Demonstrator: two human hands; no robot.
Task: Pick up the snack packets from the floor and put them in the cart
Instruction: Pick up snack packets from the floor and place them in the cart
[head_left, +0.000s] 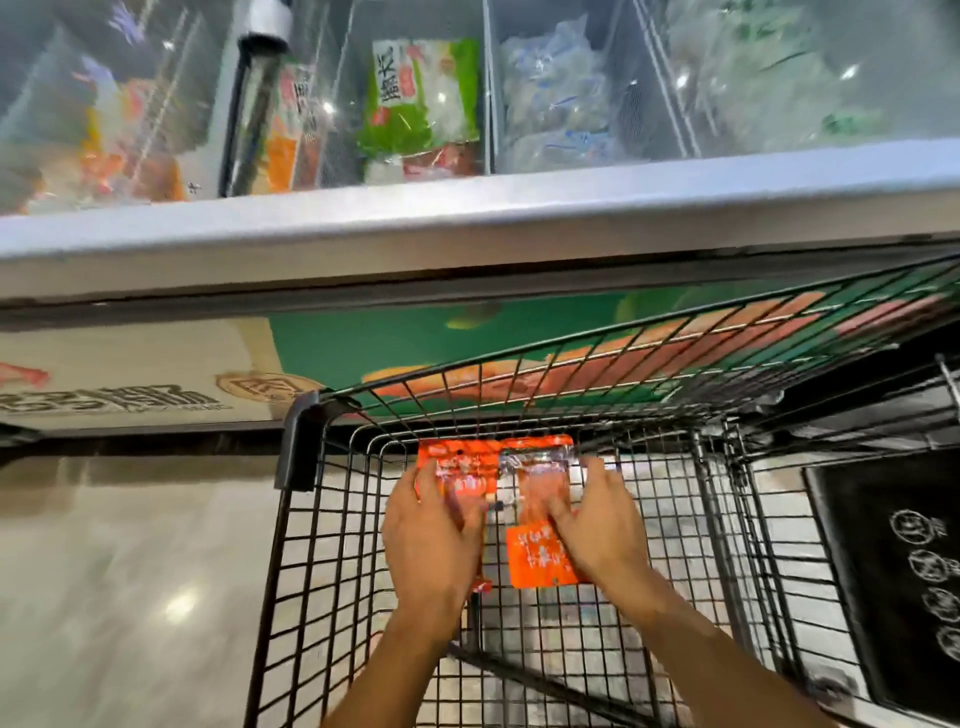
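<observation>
Chest freezer (467, 218) fills the top of view, glass lid over bagged frozen goods; a green-and-white bag (421, 104) inside carries Chinese print, too blurred to read. Freezer's front panel is green with food graphics and a cream section with a round seal and Chinese lettering, also unreadable.

Black wire cart (306, 447) sits right against the freezer front, basket open toward the camera. Glossy floor (130, 571) lies left of the cart; no packets visible on it there.

Both hands are inside the cart basket, near its far wall. Left hand (431, 540) lies flat over the left orange packet (457, 467), fingers together, pressing or holding it. Right hand (602, 525) holds the right orange packet (540, 551), fingers closed on its clear middle section. The packets sit side by side, edges touching or overlapping; can't tell which.

Looks like set-down: hands low and deep so the packets land flat on the mesh instead of being dropped.

Packet print is white Chinese text on orange, not legible.
</observation>
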